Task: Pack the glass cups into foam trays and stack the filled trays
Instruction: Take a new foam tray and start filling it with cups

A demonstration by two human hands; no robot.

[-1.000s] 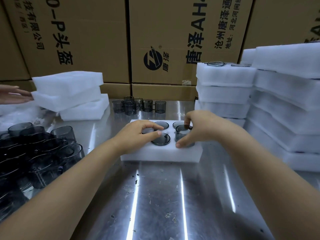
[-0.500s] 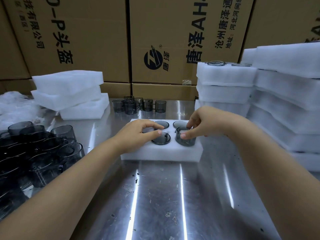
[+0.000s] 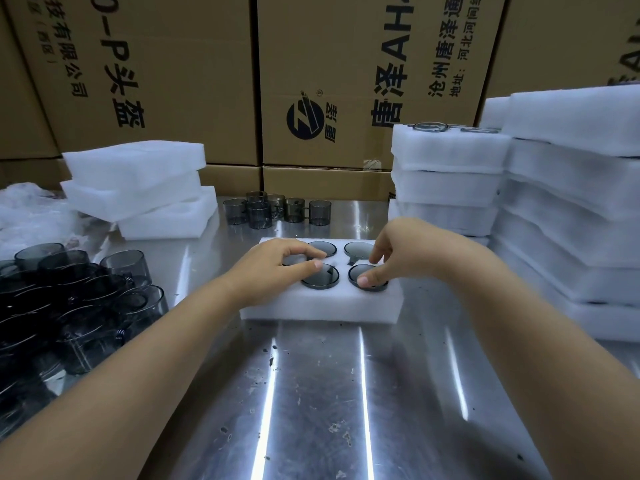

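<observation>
A white foam tray [image 3: 311, 306] lies on the steel table with smoky grey glass cups sunk in its round pockets. Two cups sit in the back row [image 3: 323, 247] and one in the front middle [image 3: 320, 278]. My right hand [image 3: 405, 254] pinches the rim of the front right cup [image 3: 370, 285], thumb on the near edge, fingers on the far edge; the cup sits low in its pocket. My left hand [image 3: 277, 268] lies over the tray's left end, fingers and thumb curled round a mostly hidden cup there.
Many loose grey cups [image 3: 69, 299] crowd the table's left side, and several smaller ones [image 3: 277, 211] stand behind the tray. Empty foam trays [image 3: 138, 181] are stacked back left. Tall stacks of filled trays [image 3: 446, 178] [image 3: 571, 202] line the right. Cardboard boxes [image 3: 346, 64] form the back wall.
The front right cup has gone from standing above the foam to sitting down in its pocket under my right hand. Another person's hand at the far left has left the view.
</observation>
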